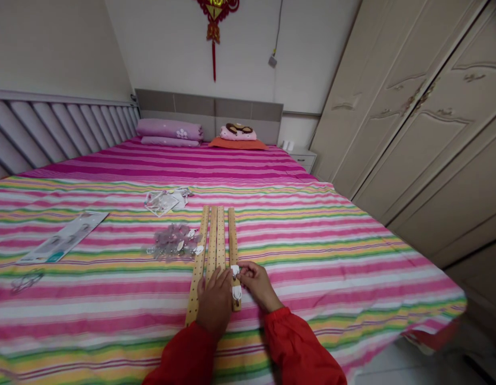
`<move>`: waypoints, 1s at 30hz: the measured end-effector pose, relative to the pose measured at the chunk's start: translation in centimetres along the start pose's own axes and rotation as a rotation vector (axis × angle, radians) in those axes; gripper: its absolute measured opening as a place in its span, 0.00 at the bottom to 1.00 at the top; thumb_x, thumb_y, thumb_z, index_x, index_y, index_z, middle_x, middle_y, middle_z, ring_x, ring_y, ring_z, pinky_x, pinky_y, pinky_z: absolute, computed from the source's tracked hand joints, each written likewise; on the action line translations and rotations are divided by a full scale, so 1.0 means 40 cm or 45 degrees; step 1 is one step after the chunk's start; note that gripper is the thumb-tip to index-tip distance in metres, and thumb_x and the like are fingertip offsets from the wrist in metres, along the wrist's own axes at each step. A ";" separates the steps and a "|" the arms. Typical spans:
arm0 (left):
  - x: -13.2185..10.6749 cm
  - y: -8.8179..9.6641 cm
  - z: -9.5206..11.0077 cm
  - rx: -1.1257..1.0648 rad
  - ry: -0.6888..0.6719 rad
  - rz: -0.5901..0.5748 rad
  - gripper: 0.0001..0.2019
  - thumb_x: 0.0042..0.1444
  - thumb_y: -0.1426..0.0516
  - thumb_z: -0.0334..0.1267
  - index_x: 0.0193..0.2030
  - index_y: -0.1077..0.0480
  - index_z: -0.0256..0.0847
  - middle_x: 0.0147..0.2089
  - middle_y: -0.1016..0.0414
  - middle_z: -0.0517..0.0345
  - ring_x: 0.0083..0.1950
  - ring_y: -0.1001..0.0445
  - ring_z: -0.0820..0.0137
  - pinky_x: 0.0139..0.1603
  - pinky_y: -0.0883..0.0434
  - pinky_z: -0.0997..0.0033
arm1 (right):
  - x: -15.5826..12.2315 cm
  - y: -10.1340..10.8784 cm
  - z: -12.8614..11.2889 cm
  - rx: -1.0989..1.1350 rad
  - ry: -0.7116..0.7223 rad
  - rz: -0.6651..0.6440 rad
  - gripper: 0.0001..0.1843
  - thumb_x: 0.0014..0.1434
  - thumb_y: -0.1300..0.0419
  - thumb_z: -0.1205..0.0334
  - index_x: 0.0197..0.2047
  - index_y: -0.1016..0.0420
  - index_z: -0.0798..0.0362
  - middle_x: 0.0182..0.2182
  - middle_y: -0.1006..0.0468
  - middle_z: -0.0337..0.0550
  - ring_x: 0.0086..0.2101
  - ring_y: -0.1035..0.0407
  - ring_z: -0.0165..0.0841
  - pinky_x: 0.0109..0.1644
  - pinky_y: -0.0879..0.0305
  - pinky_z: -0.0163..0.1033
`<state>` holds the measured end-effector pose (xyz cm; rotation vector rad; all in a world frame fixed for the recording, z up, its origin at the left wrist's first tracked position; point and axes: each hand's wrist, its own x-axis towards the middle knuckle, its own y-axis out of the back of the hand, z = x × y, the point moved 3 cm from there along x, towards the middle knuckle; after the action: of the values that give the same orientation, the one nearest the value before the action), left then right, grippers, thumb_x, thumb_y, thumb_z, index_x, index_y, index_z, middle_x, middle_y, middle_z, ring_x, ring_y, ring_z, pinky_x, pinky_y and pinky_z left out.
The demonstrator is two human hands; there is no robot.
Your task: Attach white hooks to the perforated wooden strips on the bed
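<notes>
Several long wooden strips with rows of holes point(216, 235) lie side by side on the striped bedspread point(312, 240). My left hand point(214, 305) rests flat on the near ends of the strips, fingers stretched forward. My right hand point(258, 284) pinches a small white hook piece point(235, 283) against the rightmost strip. Both sleeves are red.
A heap of small clear plastic pieces point(173, 241) sits left of the strips. Empty torn packets point(165, 200) lie farther back, a flat grey package card point(66, 238) at the left. Pillows point(170, 131) are at the headboard. A wardrobe point(424, 117) stands right of the bed.
</notes>
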<state>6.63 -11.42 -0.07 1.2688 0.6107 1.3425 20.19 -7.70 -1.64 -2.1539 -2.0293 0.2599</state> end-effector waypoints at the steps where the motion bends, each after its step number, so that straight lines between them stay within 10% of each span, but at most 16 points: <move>1: 0.000 0.001 0.001 0.002 -0.006 0.005 0.23 0.58 0.53 0.31 0.58 0.32 0.47 0.60 0.30 0.53 0.64 0.39 0.60 0.63 0.53 0.50 | 0.000 0.000 0.000 -0.003 -0.003 0.001 0.16 0.39 0.33 0.65 0.35 0.23 0.54 0.18 0.31 0.31 0.16 0.41 0.23 0.19 0.46 0.30; 18: 0.011 0.029 0.022 -0.003 0.025 -0.017 0.24 0.56 0.51 0.30 0.58 0.32 0.49 0.60 0.30 0.54 0.61 0.38 0.59 0.63 0.50 0.48 | -0.007 -0.002 0.000 -0.058 0.040 -0.032 0.17 0.43 0.34 0.61 0.39 0.22 0.53 0.19 0.33 0.31 0.17 0.42 0.24 0.21 0.44 0.31; 30: 0.035 0.038 0.020 0.051 -0.107 -0.148 0.23 0.56 0.52 0.28 0.57 0.32 0.47 0.60 0.30 0.54 0.64 0.39 0.55 0.64 0.55 0.38 | -0.045 -0.024 -0.038 -0.640 0.464 -0.007 0.14 0.61 0.45 0.61 0.46 0.21 0.47 0.33 0.26 0.45 0.35 0.32 0.37 0.42 0.36 0.42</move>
<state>7.10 -10.74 1.98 1.2953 0.6452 1.1812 19.53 -9.46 0.08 -2.2351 -2.0301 -0.6655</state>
